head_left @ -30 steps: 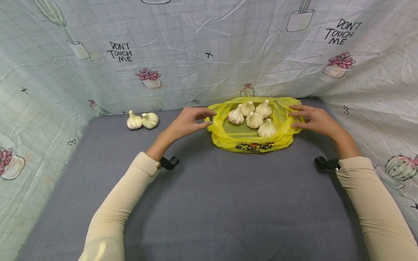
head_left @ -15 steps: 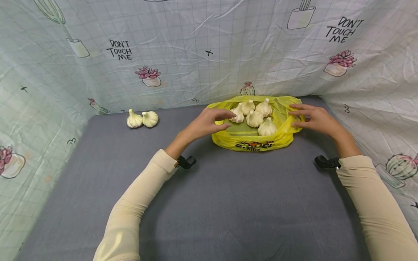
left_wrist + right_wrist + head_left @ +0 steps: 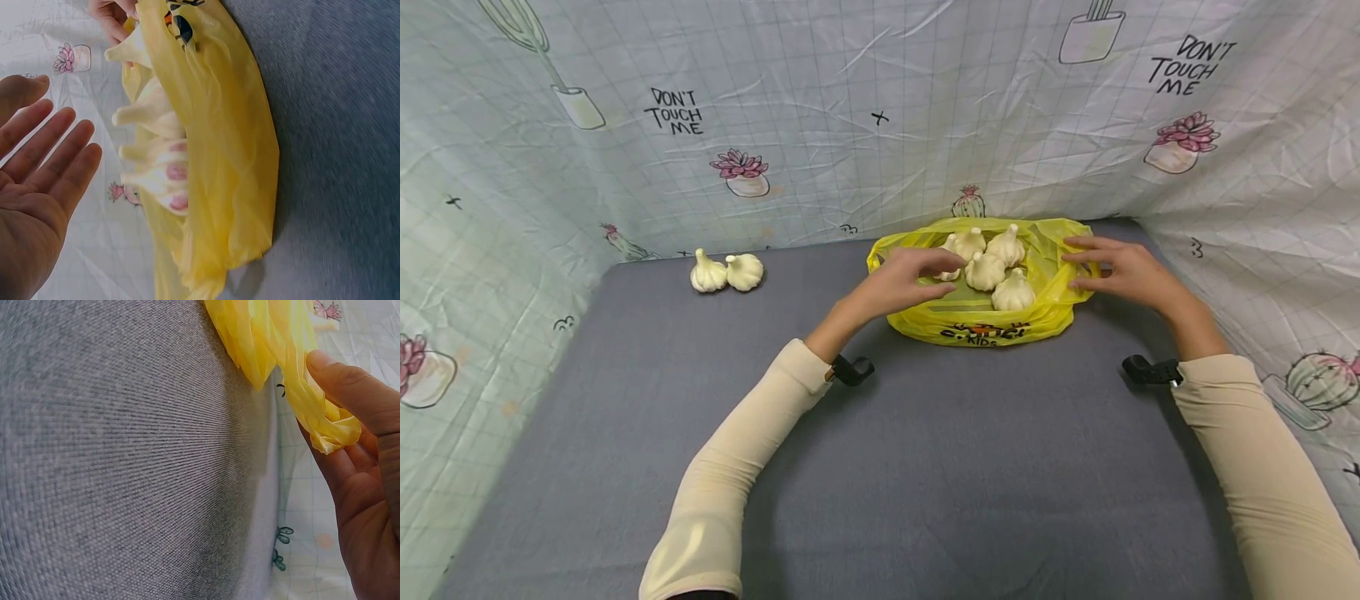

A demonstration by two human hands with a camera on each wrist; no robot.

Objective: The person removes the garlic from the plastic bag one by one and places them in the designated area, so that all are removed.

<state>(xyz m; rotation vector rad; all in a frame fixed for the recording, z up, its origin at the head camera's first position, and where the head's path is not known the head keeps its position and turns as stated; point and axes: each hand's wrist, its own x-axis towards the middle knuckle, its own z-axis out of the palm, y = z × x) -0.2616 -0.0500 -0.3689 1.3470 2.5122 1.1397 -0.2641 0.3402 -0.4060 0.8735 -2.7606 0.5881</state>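
A yellow plastic bag lies open-mouthed near the back of the table, with several garlic bulbs inside. My left hand is over the bag's left side, palm facing right and fingers extended, holding nothing. It partly hides the leftmost bulb in the head view. In the left wrist view, the hand's fingers stand apart from the bulbs' stems. My right hand grips the bag's right edge. The right wrist view shows the gathered plastic between thumb and fingers.
Two more garlic bulbs, one pale bulb and its neighbour, sit side by side at the back left of the grey table. A printed curtain hangs behind the table and along both sides.
My left hand has moved right from beside the bag's left edge to over its opening. My right hand has kept its place on the bag.
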